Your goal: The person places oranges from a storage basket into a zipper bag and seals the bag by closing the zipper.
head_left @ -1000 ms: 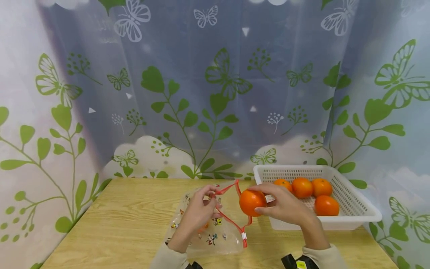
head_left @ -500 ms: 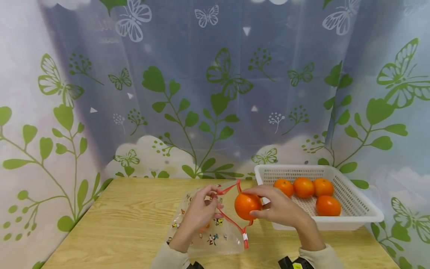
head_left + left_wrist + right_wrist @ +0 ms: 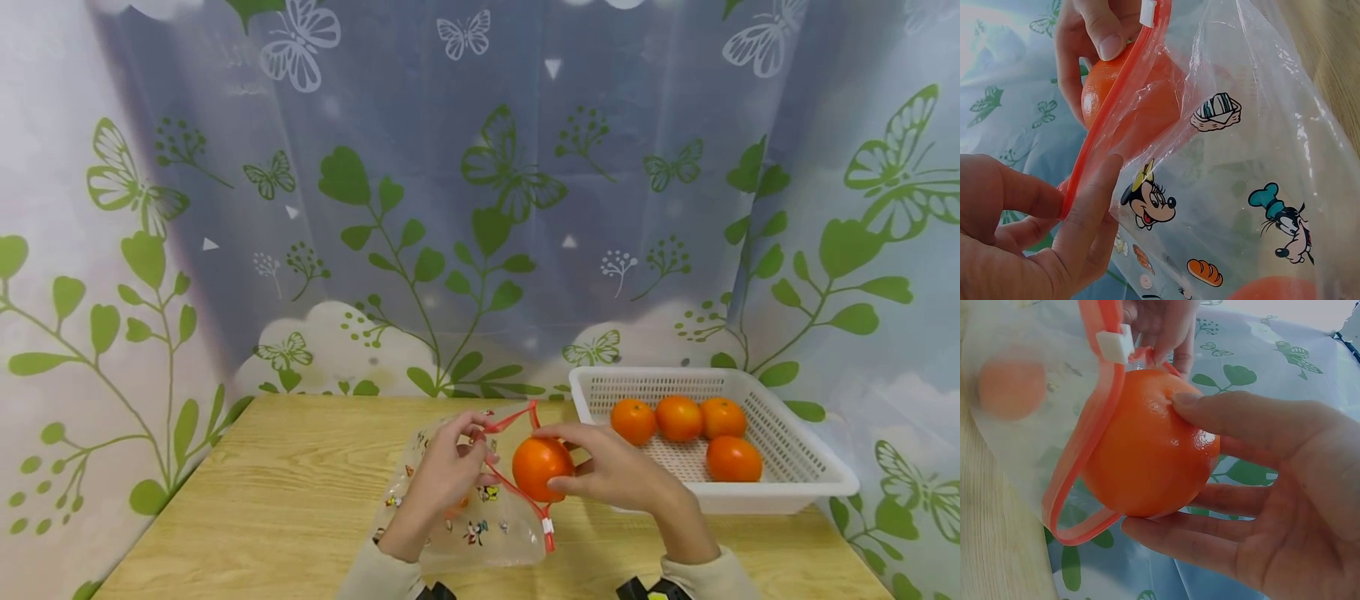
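Note:
My right hand (image 3: pixel 611 468) grips an orange (image 3: pixel 542 469) between thumb and fingers, at the mouth of a clear zip bag (image 3: pixel 480 542) printed with cartoon figures. In the right wrist view the held orange (image 3: pixel 1147 450) sits partly inside the loop of the bag's red zip edge (image 3: pixel 1079 450). My left hand (image 3: pixel 447 462) pinches that rim on its far side, and the left wrist view shows thumb and fingers on the red strip (image 3: pixel 1085 150). A white slider (image 3: pixel 547 526) is on the strip. Another orange (image 3: pixel 1013 381) lies deeper in the bag, seen through the plastic.
To the right stands a white perforated plastic basket (image 3: pixel 795 467) with several oranges (image 3: pixel 678 418) in it. The wooden table (image 3: pixel 300 467) runs under bag and basket. A curtain (image 3: pixel 420 208) printed with butterflies and leaves hangs right behind the table.
My right hand has carried the orange leftward, away from the basket and into the bag's opening. The left hand has stayed in place, holding the rim.

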Available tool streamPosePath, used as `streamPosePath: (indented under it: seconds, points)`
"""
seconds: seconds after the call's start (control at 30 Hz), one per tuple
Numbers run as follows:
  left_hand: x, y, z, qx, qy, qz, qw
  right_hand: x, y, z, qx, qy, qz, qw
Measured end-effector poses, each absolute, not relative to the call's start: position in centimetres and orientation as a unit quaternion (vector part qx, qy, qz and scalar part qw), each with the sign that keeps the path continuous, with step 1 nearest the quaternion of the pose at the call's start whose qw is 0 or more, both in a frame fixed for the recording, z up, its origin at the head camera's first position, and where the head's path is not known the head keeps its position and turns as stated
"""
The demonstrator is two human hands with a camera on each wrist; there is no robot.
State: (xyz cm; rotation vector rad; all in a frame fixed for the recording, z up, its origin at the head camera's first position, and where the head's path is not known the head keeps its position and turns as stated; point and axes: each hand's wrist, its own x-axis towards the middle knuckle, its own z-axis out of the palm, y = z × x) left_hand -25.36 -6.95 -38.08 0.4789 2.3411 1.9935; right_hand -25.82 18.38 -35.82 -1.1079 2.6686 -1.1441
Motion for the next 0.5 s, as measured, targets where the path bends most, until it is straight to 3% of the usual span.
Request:
streamPosePath:
  seconds: [0.5]
  points:
    - [-25.31, -6.88, -38.08, 0.150, 0.761, 0.631, -0.001, -25.84, 17.75, -36.29, -0.374, 0.854, -0.359, 0.054]
